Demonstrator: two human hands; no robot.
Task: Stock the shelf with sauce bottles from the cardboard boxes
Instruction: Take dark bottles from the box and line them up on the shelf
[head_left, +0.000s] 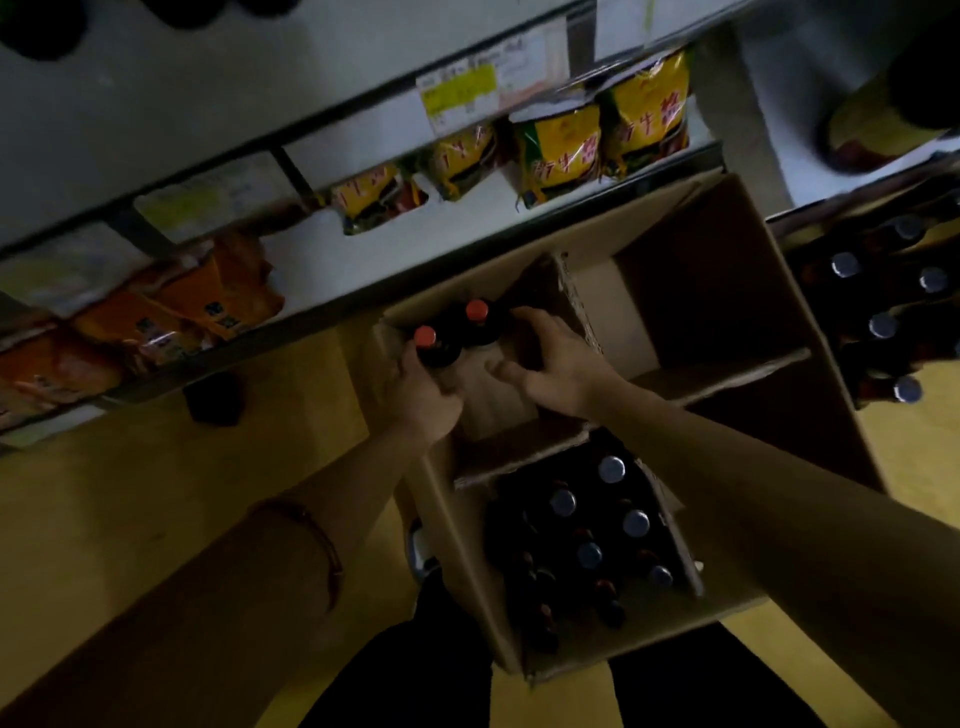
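Note:
Two dark sauce bottles with red caps stand in the far left corner of an open cardboard box (737, 291). My left hand (428, 392) grips the nearer red-capped bottle (434, 348) round its body. The second red-capped bottle (480, 322) stands just behind it. My right hand (558, 364) reaches into the box beside that bottle, fingers spread and slightly bent, its fingertips at the bottle's right side. A nearer cardboard box (467, 561) below my arms holds several dark bottles with silver caps (610, 467).
White shelves (332, 291) run across the top left with orange packets (208, 306) and yellow packets (561, 145). More silver-capped bottles (883, 327) stand at the right. A dark object (215, 397) lies on the yellow floor. My legs are at the bottom.

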